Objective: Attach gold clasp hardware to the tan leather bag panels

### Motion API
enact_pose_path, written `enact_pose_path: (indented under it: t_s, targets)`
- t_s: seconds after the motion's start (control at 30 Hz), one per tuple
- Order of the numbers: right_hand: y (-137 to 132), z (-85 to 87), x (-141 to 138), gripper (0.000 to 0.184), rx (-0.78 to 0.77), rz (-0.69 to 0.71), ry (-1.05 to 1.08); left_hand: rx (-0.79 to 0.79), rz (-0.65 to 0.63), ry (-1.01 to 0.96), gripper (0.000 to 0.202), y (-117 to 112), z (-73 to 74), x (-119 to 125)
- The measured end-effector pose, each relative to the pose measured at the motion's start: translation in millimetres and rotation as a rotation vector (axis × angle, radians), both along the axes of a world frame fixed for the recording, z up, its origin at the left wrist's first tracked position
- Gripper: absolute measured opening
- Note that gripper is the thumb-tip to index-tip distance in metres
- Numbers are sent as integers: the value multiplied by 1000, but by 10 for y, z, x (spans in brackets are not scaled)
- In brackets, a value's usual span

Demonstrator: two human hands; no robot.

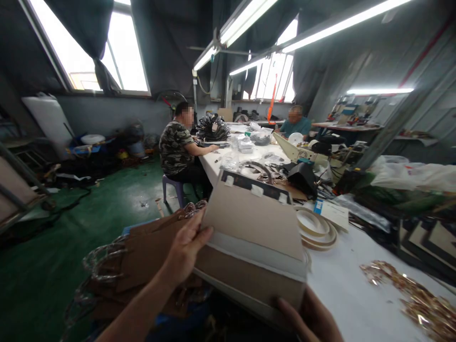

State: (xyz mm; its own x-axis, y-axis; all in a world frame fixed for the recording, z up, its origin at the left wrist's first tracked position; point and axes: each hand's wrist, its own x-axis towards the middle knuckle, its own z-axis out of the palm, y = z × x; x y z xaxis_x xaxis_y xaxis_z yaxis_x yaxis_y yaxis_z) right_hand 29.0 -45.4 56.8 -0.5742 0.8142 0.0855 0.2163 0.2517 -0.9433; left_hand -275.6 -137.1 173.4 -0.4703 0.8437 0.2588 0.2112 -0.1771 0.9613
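Observation:
A boxy cardboard bag panel (254, 213), tan with a pale grey strip across it, is held tilted in front of me. Along its far edge runs a dark band with several whitish tabs. My left hand (187, 244) grips its left edge, thumb on top and fingers underneath. At the lower right corner my right hand (306, 316) clasps it, thumb on the near face and the other fingers partly hidden. Brown bags (153, 251) with plastic-wrapped handles are piled below and left of my left hand.
The white table (342, 280) carries rolls of cream strip (317, 228), gold metal pieces (409, 294) and a sewing machine (302, 154). One person (181, 147) sits at its left side on a purple stool (173, 187); another person (295, 124) is at the far end.

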Motion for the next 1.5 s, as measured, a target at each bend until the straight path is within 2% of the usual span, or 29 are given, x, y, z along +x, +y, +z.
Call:
enact_pose_path:
  t_s: [0.07, 0.13, 0.23, 0.3, 0.37, 0.43, 0.5, 0.53, 0.6, 0.67, 0.77, 0.83, 0.9, 0.97, 1.07, 1.1, 1.17, 1.27, 1.4, 1.5]
  targets:
    - [-208, 107, -748, 63, -224, 198, 242, -77, 8, 43, 73, -96, 146, -594]
    - [-417, 150, -1389, 58, -374, 353, 442, -146, 52, 65, 80, -179, 231, -1117]
    - [-635, -7, -2076, 64, -535, 488, 647, -248, 143, 234, 73, -326, 328, -1752]
    - [-691, -213, -2338, 76, -578, 492, 623, -311, 221, 428, 68, -460, 418, -2093]
    - [-687, -403, -2436, 84, -569, 456, 480, -352, 309, 638, 65, -605, 527, -2378]
    - [-647, -511, -2399, 80, -550, 447, 334, -393, 377, 844, 62, -715, 599, -2604]
    - [-589, -535, -2302, 64, -548, 463, 247, -473, 419, 1052, 56, -747, 537, -2757]
    - [-561, -532, -2256, 56, -548, 465, 215, -534, 438, 1153, 54, -728, 430, -2802]
    - [-520, -544, -2195, 48, -548, 447, 154, -652, 461, 1312, 63, -635, 40, -2821]
    - [-509, -608, -2169, 45, -554, 418, 114, -700, 413, 1370, 71, -502, -548, -2750]
    - [-521, -772, -2131, 40, -574, 404, 79, -685, 241, 1309, 76, -351, -1573, -2528]
    - [-524, -865, -2071, 36, -590, 399, 59, -700, 142, 1289, 76, -334, -2187, -2348]
    - [-513, -920, -1983, 33, -605, 390, 44, -725, 71, 1266, 65, -377, -2666, -2182]
    - [-493, -951, -1885, 30, -615, 377, 26, -768, 61, 1244, 64, -443, -3007, -2056]
    - [-458, -995, -1760, 34, -644, 339, -12, -846, 92, 1237, 96, -512, -3314, -1977]
    - [-447, -1012, -1729, 35, -655, 327, -21, -865, 93, 1244, 101, -518, -3374, -1983]
    - [-428, -1047, -1687, 36, -667, 303, -25, -888, 81, 1269, 97, -504, -3445, -2038]
    - [-409, -1085, -1664, 34, -663, 283, -19, -909, 69, 1305, 87, -436, -3466, -2206]
    - [-422, -1114, -1668, 33, -671, 271, -7, -946, 86, 1314, 89, -310, -3426, -2458]
    - [-468, -1121, -1641, 34, -665, 255, -17, -958, 102, 1309, 91, -232, -3385, -2553]
